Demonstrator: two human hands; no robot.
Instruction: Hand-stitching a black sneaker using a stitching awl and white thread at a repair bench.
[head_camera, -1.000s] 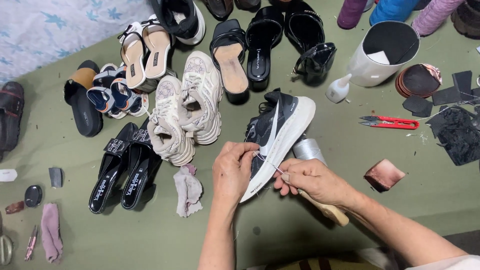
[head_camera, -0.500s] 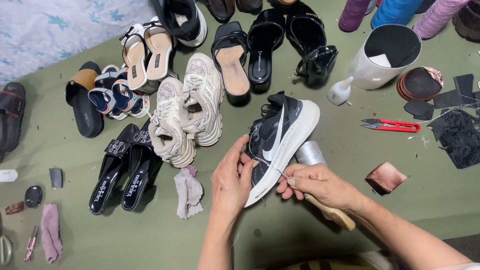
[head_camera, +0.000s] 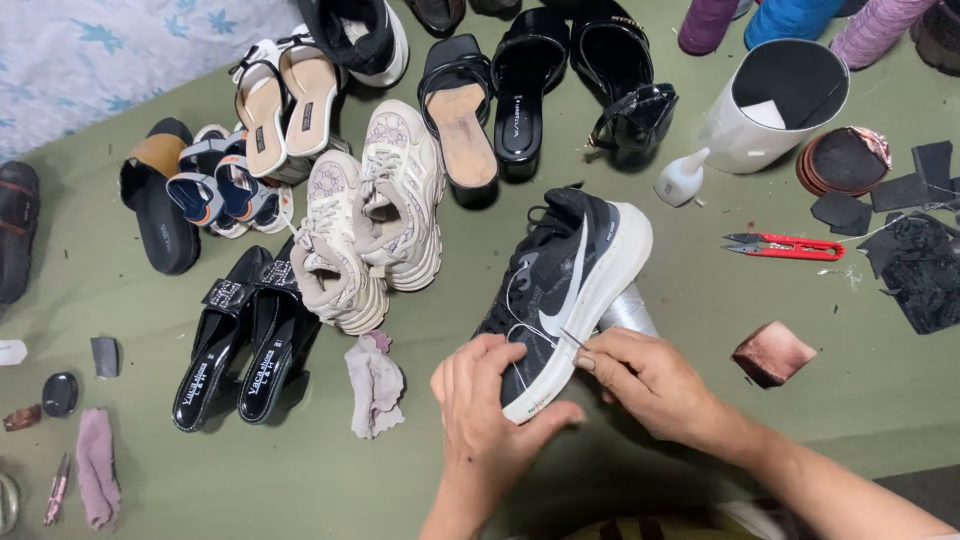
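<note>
Since a second ago, you are turning the black sneaker (head_camera: 565, 285) a bit more upright and your right hand (head_camera: 650, 385) is sliding in closer to its side; the pile around it is staying put.

Going left to right: a pink rag (head_camera: 97, 478) is lying at the far left edge of the green cloth (head_camera: 180, 480), with a small black disc (head_camera: 60, 393) just above it. Black flat sandals (head_camera: 240, 340) are sitting next, touching a pair of beige chunky sneakers (head_camera: 375, 220). A crumpled grey rag (head_camera: 375, 385) is lying just below those.

Your left hand (head_camera: 490, 420) is gripping the sneaker from below, fingers closed around the heel end and the white sole, thumb pressing the sole edge. Sneaker is being held above the cloth, centre frame, tilted toe-up toward the far right. It is looking like a black mesh upper with a white curved side mark, thick white sole, dark laces, and a thin pale thread looping over the side.

Your right hand is pinching a thin needle (head_camera: 572, 338) against the upper, fingers narrow and closed on it. A silver cylinder (head_camera: 628, 310) is peeking out just behind the sneaker. Further right, a brownish block (head_camera: 772, 352) is lying on the cloth, red snips (head_camera: 785, 246) above it, a white tub (head_camera: 775, 105) beyond, and black scraps (head_camera: 915, 260) at the far right.
</note>
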